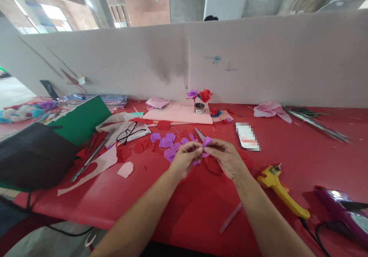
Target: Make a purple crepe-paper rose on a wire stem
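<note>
Between both hands is a small purple paper flower (207,141), held above the middle of the red table. My left hand (188,156) pinches at its lower left side; whatever lies right at the fingertips is too small to make out. My right hand (225,155) is closed on the flower from the right, thumb and fingers together. Scissors (199,134) lie just behind the hands, blades pointing away, with their red handles (212,166) partly hidden below the right hand. Loose purple petals (167,140) lie scattered left of and under the hands.
Purple and red paper flowers (205,95) stand in a tape roll (199,108) at the back. A phone (247,136), a yellow glue gun (283,192) and a purple corded device (342,211) lie right. Eyeglasses (130,132), paper scraps and a green board (83,121) are left.
</note>
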### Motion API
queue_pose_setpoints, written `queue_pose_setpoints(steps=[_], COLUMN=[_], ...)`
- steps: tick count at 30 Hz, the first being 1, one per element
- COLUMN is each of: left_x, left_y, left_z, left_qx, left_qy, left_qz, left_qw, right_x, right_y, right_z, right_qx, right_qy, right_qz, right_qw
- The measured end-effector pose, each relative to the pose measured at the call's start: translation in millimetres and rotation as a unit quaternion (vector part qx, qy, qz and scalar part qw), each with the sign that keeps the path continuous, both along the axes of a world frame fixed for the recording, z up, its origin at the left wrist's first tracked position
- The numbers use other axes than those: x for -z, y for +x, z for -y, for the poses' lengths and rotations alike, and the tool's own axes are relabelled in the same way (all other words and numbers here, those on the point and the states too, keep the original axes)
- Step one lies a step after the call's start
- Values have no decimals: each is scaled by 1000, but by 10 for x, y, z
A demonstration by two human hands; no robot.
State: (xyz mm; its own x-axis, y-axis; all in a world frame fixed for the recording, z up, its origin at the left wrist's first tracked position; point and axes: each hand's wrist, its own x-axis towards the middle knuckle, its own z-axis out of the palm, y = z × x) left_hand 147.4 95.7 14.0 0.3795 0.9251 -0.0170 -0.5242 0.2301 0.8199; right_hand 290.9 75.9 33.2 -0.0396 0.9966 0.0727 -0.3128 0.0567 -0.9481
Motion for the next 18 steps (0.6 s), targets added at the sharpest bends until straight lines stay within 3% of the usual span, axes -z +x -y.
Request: queue_pose_setpoints(steps=[18], left_x=[13], left_y=[14], left_z=[3], left_qx=[25], left_qy=[6], left_qz=[19], left_qw=[999], right_x=[-39], right_y=[-34], right_z=[34], right_qx=[-17], right_qy=[75], right_qz=[38], right_qw=[996])
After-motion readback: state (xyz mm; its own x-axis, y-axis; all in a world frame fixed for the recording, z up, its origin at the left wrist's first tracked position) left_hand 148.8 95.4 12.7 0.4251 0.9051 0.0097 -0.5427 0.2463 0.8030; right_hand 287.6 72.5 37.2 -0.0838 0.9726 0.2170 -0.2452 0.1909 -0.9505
